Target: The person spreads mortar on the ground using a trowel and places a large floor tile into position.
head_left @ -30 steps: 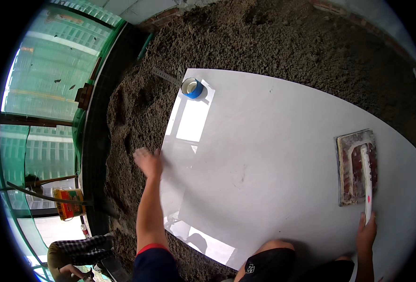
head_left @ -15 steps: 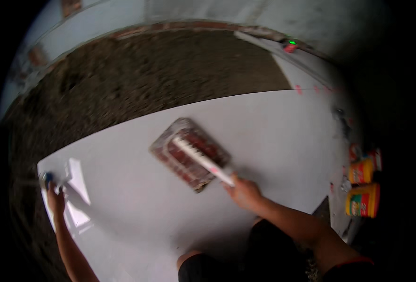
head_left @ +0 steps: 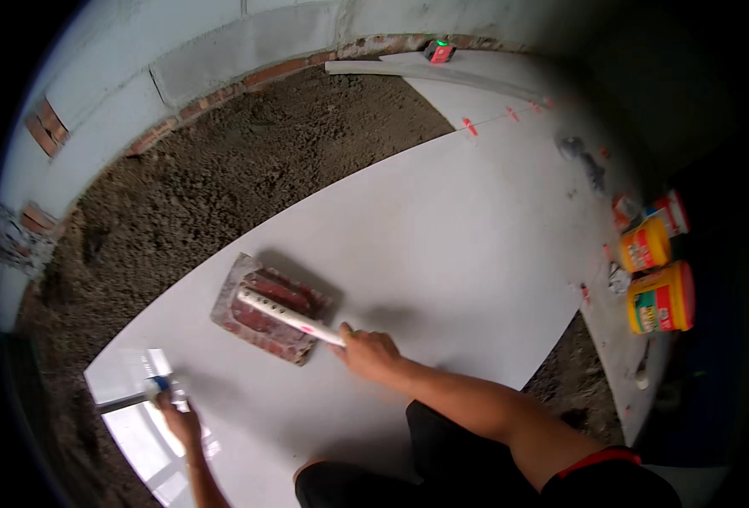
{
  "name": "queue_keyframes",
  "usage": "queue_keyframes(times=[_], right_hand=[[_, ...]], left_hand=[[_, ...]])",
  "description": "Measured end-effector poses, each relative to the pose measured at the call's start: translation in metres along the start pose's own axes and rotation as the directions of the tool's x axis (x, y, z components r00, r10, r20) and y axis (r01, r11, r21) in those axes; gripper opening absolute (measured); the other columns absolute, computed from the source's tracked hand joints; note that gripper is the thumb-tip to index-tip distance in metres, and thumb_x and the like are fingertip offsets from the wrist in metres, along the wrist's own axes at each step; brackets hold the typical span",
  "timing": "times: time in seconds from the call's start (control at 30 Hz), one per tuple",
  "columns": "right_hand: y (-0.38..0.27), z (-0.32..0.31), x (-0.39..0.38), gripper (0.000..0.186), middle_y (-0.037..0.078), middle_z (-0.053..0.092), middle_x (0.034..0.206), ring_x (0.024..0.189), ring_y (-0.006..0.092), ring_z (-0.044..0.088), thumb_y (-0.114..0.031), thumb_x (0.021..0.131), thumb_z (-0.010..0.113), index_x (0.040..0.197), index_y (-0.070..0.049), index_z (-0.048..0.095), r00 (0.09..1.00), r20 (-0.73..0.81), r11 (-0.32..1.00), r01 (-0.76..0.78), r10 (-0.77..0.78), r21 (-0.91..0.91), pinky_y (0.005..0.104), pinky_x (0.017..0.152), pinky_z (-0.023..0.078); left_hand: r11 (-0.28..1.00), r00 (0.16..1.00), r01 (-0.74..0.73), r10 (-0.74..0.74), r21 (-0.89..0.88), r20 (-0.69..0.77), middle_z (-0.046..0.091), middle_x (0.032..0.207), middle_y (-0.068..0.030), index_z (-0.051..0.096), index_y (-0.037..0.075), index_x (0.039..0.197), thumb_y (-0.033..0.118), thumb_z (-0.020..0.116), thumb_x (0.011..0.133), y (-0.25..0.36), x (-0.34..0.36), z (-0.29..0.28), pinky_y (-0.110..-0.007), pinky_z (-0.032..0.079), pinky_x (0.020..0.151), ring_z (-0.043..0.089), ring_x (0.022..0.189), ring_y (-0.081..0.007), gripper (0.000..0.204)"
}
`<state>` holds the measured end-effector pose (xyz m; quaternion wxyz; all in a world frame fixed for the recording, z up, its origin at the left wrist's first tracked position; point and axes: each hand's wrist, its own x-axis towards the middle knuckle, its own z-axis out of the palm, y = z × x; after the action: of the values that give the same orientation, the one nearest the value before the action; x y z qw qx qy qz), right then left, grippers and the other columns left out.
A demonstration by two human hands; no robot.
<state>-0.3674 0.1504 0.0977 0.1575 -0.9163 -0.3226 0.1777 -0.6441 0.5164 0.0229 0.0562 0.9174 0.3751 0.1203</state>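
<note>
Tile (head_left: 450, 229) could chip if the white-handled tamper (head_left: 285, 320) gripped by the right hand (head_left: 371, 352) lands edge-first; whether the left hand (head_left: 180, 422) grips the blue-and-white object (head_left: 157, 386) is unclear.

White slab (head_left: 442, 220) glossy and smooth, mirror-like at left corner; sand-like bed (head_left: 213, 178) matt, coarse-grained; tamper plate (head_left: 251, 328) scuffed, crusted, its handle (head_left: 290, 318) smooth white plastic by look; buckets (head_left: 662, 303) shiny plastic; block wall (head_left: 230, 59) matt.

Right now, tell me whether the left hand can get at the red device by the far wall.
Probably not: the left hand is at the blue-and-white roll, while the red device sits well beyond the white slab and the gritty bed.
</note>
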Motion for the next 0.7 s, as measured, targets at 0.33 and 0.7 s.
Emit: queue_keyframes(times=[0.33,0.7], right_hand=[[0.153,-0.063,-0.111,0.048,0.016,0.068,0.08,0.074,0.0354,0.068,-0.044,0.094,0.05,0.114,-0.001,0.054,0.963,0.131,0.962,-0.249,0.234,0.113,0.0498,0.068,0.053],[0.283,-0.096,-0.299,0.051,0.017,0.066,0.075,0.066,0.0343,0.066,-0.044,0.095,0.051,0.117,0.002,0.051,0.8,0.208,0.805,-0.588,0.563,0.083,0.0479,0.06,0.052]], left_hand=[[0.937,0.946,-0.284,0.309,-0.204,0.101,0.034,0.138,-0.0349,0.045,-0.006,0.127,0.007,0.067,0.078,0.254,-0.014,-0.066,-0.049,0.036,0.106,0.037,0.128,-0.0498,0.056],[0.871,0.78,-0.305,0.461,-0.386,0.423,0.027,0.141,-0.0352,0.046,-0.01,0.129,0.005,0.055,0.07,0.567,0.045,0.015,-0.043,0.036,0.108,0.038,0.128,-0.0458,0.062]])
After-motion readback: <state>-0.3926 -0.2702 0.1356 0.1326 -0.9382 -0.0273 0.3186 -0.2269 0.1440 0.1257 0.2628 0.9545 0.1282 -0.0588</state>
